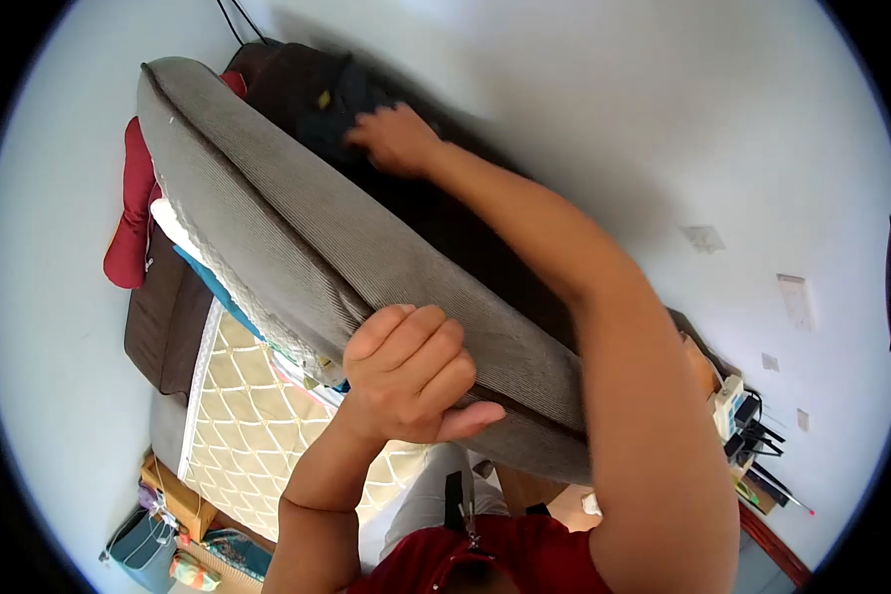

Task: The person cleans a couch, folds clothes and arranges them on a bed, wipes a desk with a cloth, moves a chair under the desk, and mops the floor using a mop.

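My left hand (411,374) is closed over the piped edge of a grey corduroy sofa cushion (297,168), which stands tilted up on its side. Behind the cushion, my right hand (394,139) reaches toward the wall, its fingers curled against a dark blue cloth (342,114) with a small yellow mark. That hand is slightly blurred, and its fingertips are partly lost against the cloth. The recess under my right arm is dark, so its bottom cannot be made out.
A cream quilted cover (257,396) lies below the cushion, with blue and white fabric beside it. A red bone-shaped pillow (132,213) rests at the far left. A power strip (731,406) with black plugs stands at right by the wall. A blue bin (141,549) is at lower left.
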A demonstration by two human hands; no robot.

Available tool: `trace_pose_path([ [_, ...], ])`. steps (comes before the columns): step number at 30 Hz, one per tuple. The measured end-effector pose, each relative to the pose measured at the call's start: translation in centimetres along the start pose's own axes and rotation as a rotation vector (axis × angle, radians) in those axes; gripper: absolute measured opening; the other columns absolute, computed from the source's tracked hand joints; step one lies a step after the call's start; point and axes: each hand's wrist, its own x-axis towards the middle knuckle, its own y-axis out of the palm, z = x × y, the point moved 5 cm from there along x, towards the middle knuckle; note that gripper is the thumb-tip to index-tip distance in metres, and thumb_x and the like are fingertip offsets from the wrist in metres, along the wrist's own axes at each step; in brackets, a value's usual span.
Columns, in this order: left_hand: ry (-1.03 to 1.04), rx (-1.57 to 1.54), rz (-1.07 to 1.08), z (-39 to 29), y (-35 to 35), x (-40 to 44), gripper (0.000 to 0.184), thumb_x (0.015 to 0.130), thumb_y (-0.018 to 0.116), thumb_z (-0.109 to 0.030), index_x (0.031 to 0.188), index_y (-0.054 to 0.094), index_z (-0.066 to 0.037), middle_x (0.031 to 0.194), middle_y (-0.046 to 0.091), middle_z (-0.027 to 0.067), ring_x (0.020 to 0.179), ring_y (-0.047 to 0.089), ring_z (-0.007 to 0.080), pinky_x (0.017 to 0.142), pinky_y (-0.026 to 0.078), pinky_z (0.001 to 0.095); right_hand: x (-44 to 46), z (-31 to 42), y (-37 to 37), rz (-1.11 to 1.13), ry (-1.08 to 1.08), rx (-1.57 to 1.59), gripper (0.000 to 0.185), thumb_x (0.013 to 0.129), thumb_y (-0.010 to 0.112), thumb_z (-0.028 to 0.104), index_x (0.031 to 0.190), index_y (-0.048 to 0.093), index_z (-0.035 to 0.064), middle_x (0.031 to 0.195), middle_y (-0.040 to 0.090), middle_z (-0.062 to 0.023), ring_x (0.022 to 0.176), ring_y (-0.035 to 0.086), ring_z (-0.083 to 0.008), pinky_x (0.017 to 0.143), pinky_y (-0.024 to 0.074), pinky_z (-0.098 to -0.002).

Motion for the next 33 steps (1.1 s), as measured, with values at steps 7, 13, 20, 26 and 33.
trace_pose_path([
  [7,-0.030,-0.038,-0.029,-0.2,-0.4,0.1,0.049,0.085,0.052,-0.053,0.065,0.051,-0.008,0.076,0.059,0.0083,0.075,0.060,0.0240,0.077,0.042,0.0372,-24.8,1.7,0.4,0.349,-0.157,0.185,0.028,0.081,0.057,0.014,0.107,0.067,0.0129,0.102,0.060,-0.0096,0.096,0.057,-0.0284,0.088,0.0423,-0.0442],
  [13,-0.030,-0.038,-0.087,-0.2,-0.5,0.5,0.047,0.083,0.056,-0.051,0.064,0.050,-0.009,0.076,0.058,0.0075,0.075,0.060,0.0229,0.071,0.044,0.0338,-33.2,0.6,-1.8,0.610,0.322,0.460,0.025,0.083,0.053,0.010,0.105,0.065,0.0073,0.111,0.060,-0.0156,0.109,0.056,-0.0311,0.094,0.0429,-0.0432],
  [20,-0.037,-0.031,-0.075,-0.2,-0.3,0.2,0.052,0.085,0.052,-0.055,0.063,0.049,-0.008,0.073,0.058,0.0082,0.072,0.059,0.0237,0.069,0.042,0.0344,-12.9,0.7,-12.7,-0.563,0.182,0.665,0.027,0.083,0.052,0.008,0.110,0.058,0.0100,0.103,0.056,-0.0153,0.098,0.056,-0.0347,0.086,0.0451,-0.0431],
  [26,-0.021,-0.053,-0.081,0.1,-0.3,-0.1,0.049,0.085,0.053,-0.053,0.062,0.049,-0.010,0.073,0.058,0.0074,0.073,0.060,0.0225,0.064,0.042,0.0312,6.3,-0.2,-9.9,-0.680,0.213,0.463,0.044,0.084,0.060,0.017,0.127,0.052,0.0188,0.125,0.049,-0.0147,0.118,0.047,-0.0344,0.097,0.0401,-0.0462],
  [33,0.017,-0.086,-0.074,0.6,-0.1,-0.9,0.042,0.088,0.051,-0.046,0.063,0.050,-0.012,0.075,0.061,0.0068,0.075,0.061,0.0198,0.067,0.046,0.0269,15.0,-0.4,-0.6,-0.291,0.521,0.175,0.059,0.084,0.063,0.028,0.139,0.043,0.0226,0.148,0.033,-0.0122,0.134,0.033,-0.0353,0.107,0.0273,-0.0561],
])
